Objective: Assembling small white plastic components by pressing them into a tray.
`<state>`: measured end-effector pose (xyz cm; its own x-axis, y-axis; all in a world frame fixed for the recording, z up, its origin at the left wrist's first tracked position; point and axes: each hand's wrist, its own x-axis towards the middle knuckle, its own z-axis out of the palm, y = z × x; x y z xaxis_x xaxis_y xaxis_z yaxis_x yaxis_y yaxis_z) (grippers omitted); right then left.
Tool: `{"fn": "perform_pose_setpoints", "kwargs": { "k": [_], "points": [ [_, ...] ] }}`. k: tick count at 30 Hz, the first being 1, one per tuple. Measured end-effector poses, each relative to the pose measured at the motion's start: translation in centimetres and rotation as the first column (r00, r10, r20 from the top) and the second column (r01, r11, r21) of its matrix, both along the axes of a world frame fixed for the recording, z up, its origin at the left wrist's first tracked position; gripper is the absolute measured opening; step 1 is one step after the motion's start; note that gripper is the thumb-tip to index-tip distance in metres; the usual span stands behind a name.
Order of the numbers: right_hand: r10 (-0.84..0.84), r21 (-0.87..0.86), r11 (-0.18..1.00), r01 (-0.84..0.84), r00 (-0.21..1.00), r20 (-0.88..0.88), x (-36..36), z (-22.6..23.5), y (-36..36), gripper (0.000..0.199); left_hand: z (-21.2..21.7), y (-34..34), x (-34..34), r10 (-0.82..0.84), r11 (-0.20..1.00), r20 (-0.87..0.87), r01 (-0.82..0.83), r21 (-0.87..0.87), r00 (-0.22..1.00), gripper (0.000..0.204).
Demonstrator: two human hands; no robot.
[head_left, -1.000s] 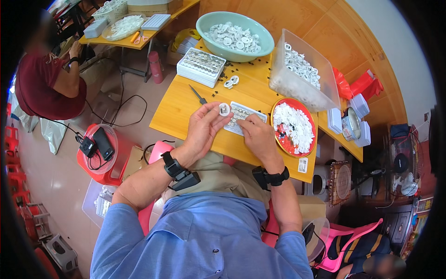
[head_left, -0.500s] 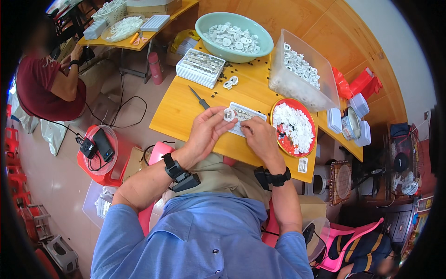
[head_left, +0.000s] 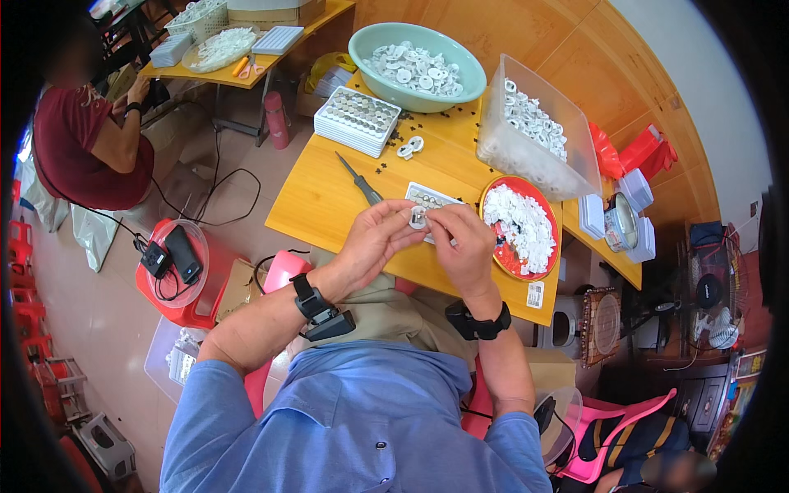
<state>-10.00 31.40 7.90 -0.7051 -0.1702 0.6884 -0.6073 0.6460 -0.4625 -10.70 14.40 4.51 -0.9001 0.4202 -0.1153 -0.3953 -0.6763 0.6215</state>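
A small round white plastic part (head_left: 418,217) is pinched between the thumb and fingers of my left hand (head_left: 370,244). My right hand (head_left: 465,253) is closed too, its thumb and forefinger meeting the right edge of that part. Whether a smaller piece sits between the right fingertips is hidden. Just beyond my hands lies a white tray (head_left: 429,197) with rows of round silvery pieces, partly covered by the fingers. To the left of it rests a tool with a dark handle and a thin blade (head_left: 359,177). Two joined white round parts (head_left: 410,148) lie farther back.
A red plate (head_left: 553,205) of small white pieces stands on the right. Behind are a green basin (head_left: 357,51) and a clear bin (head_left: 579,168) of white parts, plus stacked trays (head_left: 349,141). Black bits dot the table (head_left: 308,193). Another person (head_left: 94,152) sits at left.
My right hand has moved from over the tray up to the white part. The left hand has shifted slightly right and nearer with the part, uncovering more of the dark-handled tool.
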Motion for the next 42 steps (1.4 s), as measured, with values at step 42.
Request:
{"fn": "perform_pose_setpoints", "kwargs": {
  "k": [42],
  "points": [
    [0.399,-0.587,0.808,0.043,0.692,0.601,-0.5,-1.7,1.1,0.014,0.6,0.3,0.2,-0.099,0.953,-0.081,0.071,-0.294,0.992,0.02]
  ]
}}
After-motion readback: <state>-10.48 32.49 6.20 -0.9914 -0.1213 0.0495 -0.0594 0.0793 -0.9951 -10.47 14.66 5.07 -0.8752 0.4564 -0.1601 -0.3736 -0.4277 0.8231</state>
